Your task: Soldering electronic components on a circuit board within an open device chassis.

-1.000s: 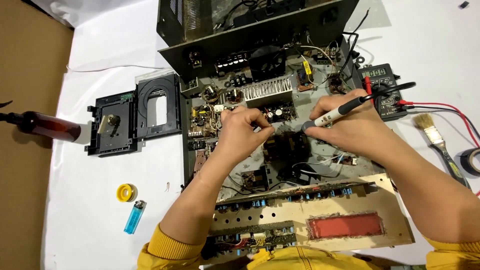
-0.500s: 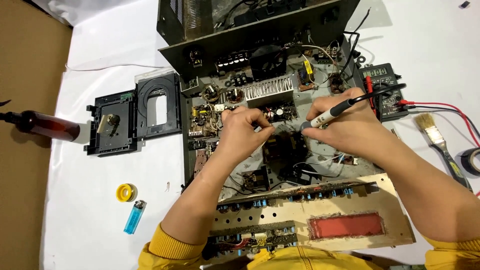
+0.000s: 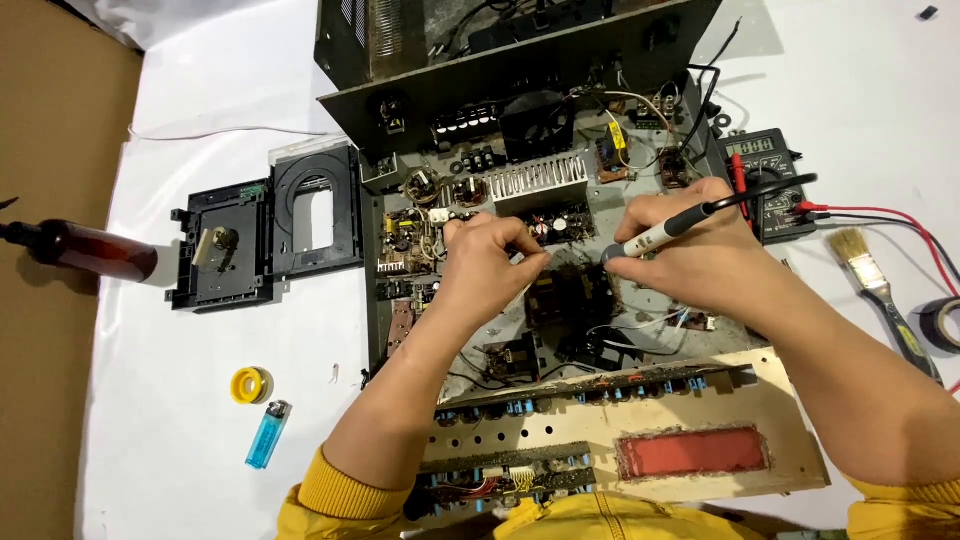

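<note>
right hand [image 3: 700, 265] is wrapped around a soldering iron [image 3: 655, 234] like a pen, tip aimed down-left at the circuit board [image 3: 560, 225] inside the opened amplifier chassis [image 3: 480, 330]. left hand [image 3: 490, 265] has its fingers pinched together right beside the tip, can't tell what's between them. a multimeter [image 3: 765, 180] with red and black leads sits just right of the chassis, paintbrush [image 3: 880, 290] further right, black disc tray [image 3: 265, 235], yellow tape roll [image 3: 250, 384] and blue lighter [image 3: 267, 434] off to the left on the white sheet [image 3: 200, 330]
</note>
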